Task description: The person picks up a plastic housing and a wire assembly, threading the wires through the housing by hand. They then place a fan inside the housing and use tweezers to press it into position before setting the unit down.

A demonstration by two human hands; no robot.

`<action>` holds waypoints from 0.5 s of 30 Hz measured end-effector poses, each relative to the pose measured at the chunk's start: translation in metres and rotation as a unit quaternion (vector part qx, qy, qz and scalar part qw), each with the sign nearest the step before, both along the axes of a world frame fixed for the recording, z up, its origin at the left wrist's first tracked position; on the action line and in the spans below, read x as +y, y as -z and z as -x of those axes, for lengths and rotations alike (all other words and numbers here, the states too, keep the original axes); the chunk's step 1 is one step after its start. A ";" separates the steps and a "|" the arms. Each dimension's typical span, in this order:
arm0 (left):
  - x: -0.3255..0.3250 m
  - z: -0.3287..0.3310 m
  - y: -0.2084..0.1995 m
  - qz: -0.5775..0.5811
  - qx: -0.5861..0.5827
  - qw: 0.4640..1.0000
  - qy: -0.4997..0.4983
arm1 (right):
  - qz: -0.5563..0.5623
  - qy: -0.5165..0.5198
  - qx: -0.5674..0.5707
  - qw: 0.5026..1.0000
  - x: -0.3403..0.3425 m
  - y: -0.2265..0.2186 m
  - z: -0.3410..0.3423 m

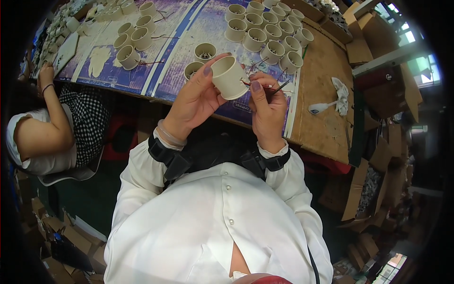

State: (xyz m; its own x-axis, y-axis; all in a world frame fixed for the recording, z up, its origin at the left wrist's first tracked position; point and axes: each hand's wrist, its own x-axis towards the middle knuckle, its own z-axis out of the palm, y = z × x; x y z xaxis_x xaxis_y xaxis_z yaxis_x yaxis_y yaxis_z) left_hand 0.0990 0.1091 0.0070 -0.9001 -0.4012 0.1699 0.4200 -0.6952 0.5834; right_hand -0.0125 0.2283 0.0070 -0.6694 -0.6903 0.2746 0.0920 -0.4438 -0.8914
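Observation:
My left hand (193, 102) grips a cream-white plastic cup-shaped housing (228, 79) above the table's front edge, thumb and fingers around its side. The housing is tilted, with its rim up and to the left. Just right of it, my right hand (268, 111) is closed in a pinch on thin red and dark wires (265, 86) at the housing's side. A dark, thin end sticks out past the fingers; I cannot tell whether it is a wire or a tool. Two similar cups, one of them a cup with small metal parts inside (205, 52), stand behind my left hand.
Several filled cups (255, 39) stand grouped at the back right, and more cups (127, 57) with wires at the back left. A white-handled item (322, 107) lies on the brown board (321, 128). A co-worker's arm (54, 109) is at the left. Open cardboard boxes (366, 189) stand at the right.

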 end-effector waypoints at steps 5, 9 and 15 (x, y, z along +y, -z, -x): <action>0.006 0.005 0.003 0.001 0.018 0.999 -0.028 | -0.015 0.018 0.057 0.998 -0.004 0.002 -0.003; 0.009 0.006 -0.004 0.122 -0.061 0.986 -0.093 | -0.013 0.009 0.056 0.998 -0.005 0.000 -0.006; 0.011 0.005 -0.005 0.044 -0.065 0.993 -0.089 | -0.003 0.019 0.192 0.981 -0.005 0.000 -0.004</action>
